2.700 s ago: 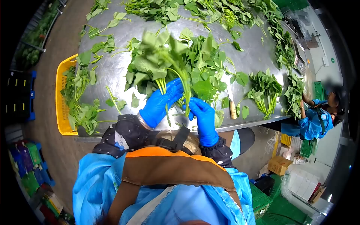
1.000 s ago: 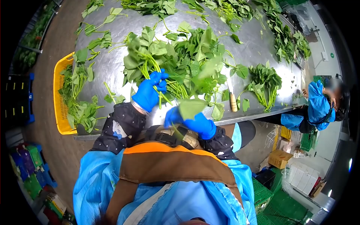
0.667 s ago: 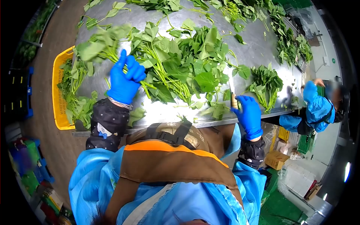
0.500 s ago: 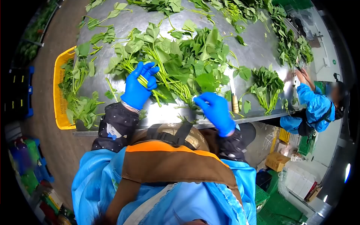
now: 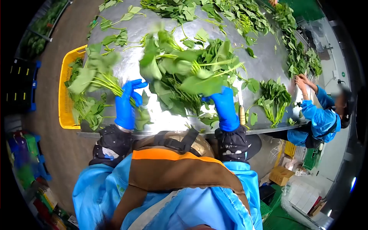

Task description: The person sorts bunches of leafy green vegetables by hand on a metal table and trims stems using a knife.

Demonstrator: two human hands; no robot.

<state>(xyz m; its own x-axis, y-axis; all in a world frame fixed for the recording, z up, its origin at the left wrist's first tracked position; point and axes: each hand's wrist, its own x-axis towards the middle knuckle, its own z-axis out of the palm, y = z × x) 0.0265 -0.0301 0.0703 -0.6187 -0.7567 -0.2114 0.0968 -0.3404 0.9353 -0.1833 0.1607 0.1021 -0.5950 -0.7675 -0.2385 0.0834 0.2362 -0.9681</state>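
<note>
My left hand (image 5: 128, 103), in a blue glove, is closed round the stems of a bunch of leafy greens (image 5: 97, 76) that fans out to its left. My right hand (image 5: 226, 107), gloved in blue too, is raised at the near side of the central pile of greens (image 5: 168, 88). Leafy stems (image 5: 203, 73), blurred by motion, lie above and across that hand, and its fingers are partly covered by them. A knife with a wooden handle (image 5: 242, 115) rests on the metal table (image 5: 128, 63) just right of my right hand.
A yellow crate (image 5: 69, 96) with greens stands at the table's left edge. Right of the knife lies a bunch of greens (image 5: 274, 101). More greens (image 5: 245, 17) line the far side. At the right, a person in blue (image 5: 320, 115) handles greens at the table.
My left hand has moved left and down with its bunch. My right hand has turned upward, and leafy stems over the pile have risen and blurred. The other person's hands have shifted slightly.
</note>
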